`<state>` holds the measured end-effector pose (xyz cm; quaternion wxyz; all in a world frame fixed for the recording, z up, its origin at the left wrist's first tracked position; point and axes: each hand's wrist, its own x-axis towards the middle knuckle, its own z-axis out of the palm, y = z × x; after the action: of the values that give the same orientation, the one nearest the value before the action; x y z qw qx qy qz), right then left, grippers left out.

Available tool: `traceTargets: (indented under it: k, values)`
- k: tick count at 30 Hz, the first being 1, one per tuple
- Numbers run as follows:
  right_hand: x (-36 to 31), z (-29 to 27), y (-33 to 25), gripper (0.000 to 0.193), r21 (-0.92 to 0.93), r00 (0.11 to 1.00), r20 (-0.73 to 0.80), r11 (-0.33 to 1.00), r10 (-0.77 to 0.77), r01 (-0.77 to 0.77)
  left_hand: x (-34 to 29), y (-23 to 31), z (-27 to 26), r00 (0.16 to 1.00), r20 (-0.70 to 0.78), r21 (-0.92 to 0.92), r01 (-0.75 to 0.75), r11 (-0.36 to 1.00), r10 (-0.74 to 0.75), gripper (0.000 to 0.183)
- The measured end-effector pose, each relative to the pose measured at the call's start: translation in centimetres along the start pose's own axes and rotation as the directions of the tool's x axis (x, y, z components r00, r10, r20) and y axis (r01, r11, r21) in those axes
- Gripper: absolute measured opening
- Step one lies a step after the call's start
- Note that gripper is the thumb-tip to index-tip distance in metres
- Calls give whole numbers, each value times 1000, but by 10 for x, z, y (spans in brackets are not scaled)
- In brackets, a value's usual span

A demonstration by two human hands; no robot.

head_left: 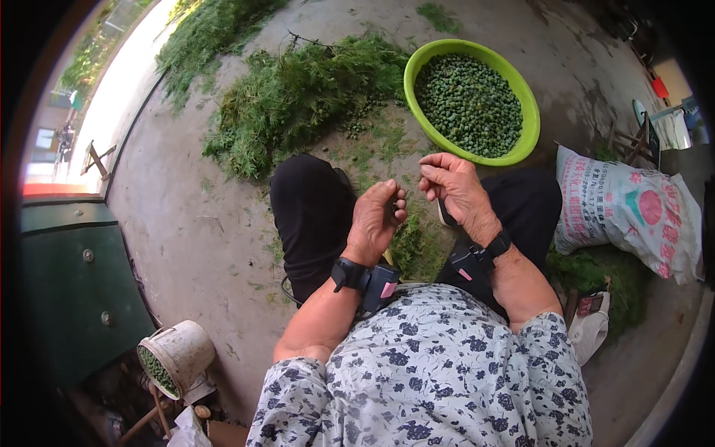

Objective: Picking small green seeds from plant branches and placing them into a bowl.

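Above my knees, my left hand (378, 220) is closed, its fingers curled in and the thumb pressed near the forefinger. A small dark spot shows among those fingers, too little to name. Facing it across a short gap is my right hand (456, 188), also closed, with thumb and fingers drawn together; whatever it may hold is hidden. Just beyond my right hand stands a lime-green basin (533, 112) full of small round green cones or berries (469, 104). Feathery green sprigs (417, 249) lie on the floor below my hands.
A heap of leafy evergreen branches (298, 97) spreads ahead, with another pile (212, 41) farther left. At the right lies a stuffed white woven sack (625, 208). A tilted white bucket (190, 350) with green bits stands at lower left, by a dark green panel (82, 283).
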<state>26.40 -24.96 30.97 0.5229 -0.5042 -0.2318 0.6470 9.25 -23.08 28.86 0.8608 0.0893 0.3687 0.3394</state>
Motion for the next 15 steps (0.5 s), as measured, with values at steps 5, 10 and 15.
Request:
traceTargets:
  k: [5,10,15]
  values:
    - [37,-46,-57,44,503,946,-253,807,-205,309,-6,7,3,999,-29,-69,-16,998,14,18]
    - [50,-93,-99,53,587,901,-393,703,-186,401,-27,29,17,989,96,-207,-91,974,112,17]
    - [51,-94,-83,27,424,911,-345,828,-226,366,-61,91,5,926,162,-450,-237,861,340,18]
